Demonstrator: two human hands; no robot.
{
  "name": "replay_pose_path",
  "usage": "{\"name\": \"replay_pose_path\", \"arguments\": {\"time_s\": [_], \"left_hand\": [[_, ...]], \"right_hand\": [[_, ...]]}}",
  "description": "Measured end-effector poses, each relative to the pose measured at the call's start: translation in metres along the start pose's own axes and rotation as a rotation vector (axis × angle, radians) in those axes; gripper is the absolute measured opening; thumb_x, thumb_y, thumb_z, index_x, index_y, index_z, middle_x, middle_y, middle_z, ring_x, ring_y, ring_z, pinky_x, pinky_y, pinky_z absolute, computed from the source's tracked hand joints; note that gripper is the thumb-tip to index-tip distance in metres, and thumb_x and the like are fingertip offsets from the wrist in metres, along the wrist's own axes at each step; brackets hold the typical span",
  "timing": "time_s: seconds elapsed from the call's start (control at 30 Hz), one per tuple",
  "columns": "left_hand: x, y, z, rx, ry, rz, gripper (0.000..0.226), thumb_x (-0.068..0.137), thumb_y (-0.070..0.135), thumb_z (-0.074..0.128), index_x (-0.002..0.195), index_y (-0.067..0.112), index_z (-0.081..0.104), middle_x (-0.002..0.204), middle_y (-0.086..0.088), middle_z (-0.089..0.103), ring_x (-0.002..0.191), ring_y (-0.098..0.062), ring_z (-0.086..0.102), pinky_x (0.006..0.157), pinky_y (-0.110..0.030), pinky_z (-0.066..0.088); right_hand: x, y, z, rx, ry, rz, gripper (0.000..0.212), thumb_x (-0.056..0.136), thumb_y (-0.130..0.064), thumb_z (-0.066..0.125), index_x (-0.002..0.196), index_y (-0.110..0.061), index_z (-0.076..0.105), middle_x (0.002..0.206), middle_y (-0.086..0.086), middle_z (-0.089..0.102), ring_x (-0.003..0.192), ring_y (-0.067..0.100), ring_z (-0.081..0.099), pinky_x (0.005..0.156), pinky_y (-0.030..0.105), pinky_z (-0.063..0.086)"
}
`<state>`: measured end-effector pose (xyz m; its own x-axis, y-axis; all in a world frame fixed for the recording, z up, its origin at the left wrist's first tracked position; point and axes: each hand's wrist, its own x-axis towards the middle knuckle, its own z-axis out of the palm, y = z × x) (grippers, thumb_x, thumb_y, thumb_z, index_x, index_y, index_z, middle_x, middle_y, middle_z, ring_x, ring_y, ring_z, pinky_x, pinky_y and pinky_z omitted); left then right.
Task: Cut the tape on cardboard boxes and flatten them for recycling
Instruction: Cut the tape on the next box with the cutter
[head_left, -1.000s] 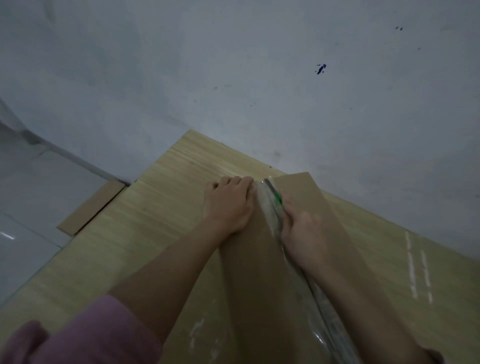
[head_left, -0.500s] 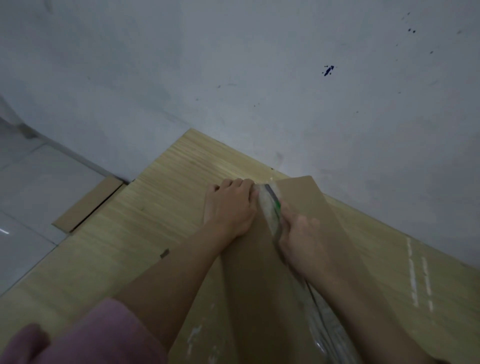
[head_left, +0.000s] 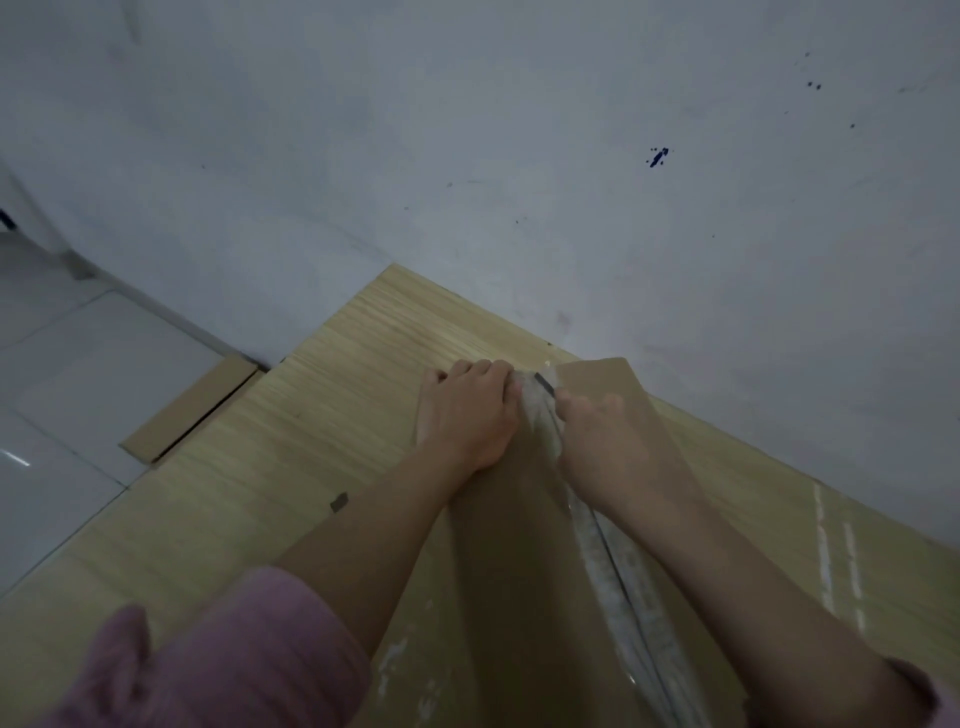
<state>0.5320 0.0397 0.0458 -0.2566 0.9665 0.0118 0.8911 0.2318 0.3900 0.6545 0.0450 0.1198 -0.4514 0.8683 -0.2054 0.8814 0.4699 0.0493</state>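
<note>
**Fingers curled at far end of taped seam**

Left hand (head_left: 467, 415) folded over far edge of cardboard box (head_left: 498, 561), pressing it onto wooden table (head_left: 260, 493). Right hand (head_left: 597, 441) clenched on dark cutter (head_left: 544, 383) – blade at tape (head_left: 613, 577) seam's far end, beside the wall (head_left: 467, 156).

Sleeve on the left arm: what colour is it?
Pink; the sleeve shows at the lower left of the head view, pushed up the forearm.

Pink sleeves (head_left: 244, 654) — soft, bunched above the elbows — bare forearms and hands.
</note>
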Motion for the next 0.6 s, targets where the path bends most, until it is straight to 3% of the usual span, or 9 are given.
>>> {"name": "replay_pose_path", "arguments": {"time_s": [0.23, 0.47, 0.6], "left_hand": [[0.001, -0.002, 0.003, 0.000, -0.007, 0.010, 0.039, 0.101, 0.037, 0.024, 0.129, 0.023, 0.048, 0.132, 0.003, 0.053, 0.122, -0.017, 0.043, 0.098, -0.039, 0.026], [0.000, -0.002, 0.001, 0.005, 0.008, 0.007, 0.038, 0.101, 0.036, 0.025, 0.128, 0.023, 0.048, 0.131, 0.002, 0.053, 0.121, -0.019, 0.044, 0.097, -0.040, 0.026], [0.001, -0.002, 0.002, 0.000, 0.013, 0.003, 0.039, 0.101, 0.037, 0.025, 0.128, 0.022, 0.048, 0.132, 0.002, 0.053, 0.123, -0.019, 0.043, 0.098, -0.040, 0.025]], "right_hand": [[0.009, 0.001, 0.001, 0.020, -0.028, 0.006, 0.033, 0.092, -0.004, 0.032, 0.121, -0.010, 0.048, 0.118, 0.015, 0.052, 0.110, 0.033, 0.049, 0.073, 0.035, 0.034], [-0.005, 0.000, 0.006, 0.165, -0.037, 0.021, 0.038, 0.097, -0.009, 0.029, 0.131, -0.015, 0.045, 0.118, 0.015, 0.048, 0.112, 0.035, 0.049, 0.077, 0.036, 0.035], [-0.014, 0.004, 0.010, 0.106, -0.024, -0.001, 0.036, 0.095, -0.010, 0.030, 0.127, -0.016, 0.045, 0.116, 0.015, 0.051, 0.108, 0.034, 0.050, 0.072, 0.033, 0.032]]}}
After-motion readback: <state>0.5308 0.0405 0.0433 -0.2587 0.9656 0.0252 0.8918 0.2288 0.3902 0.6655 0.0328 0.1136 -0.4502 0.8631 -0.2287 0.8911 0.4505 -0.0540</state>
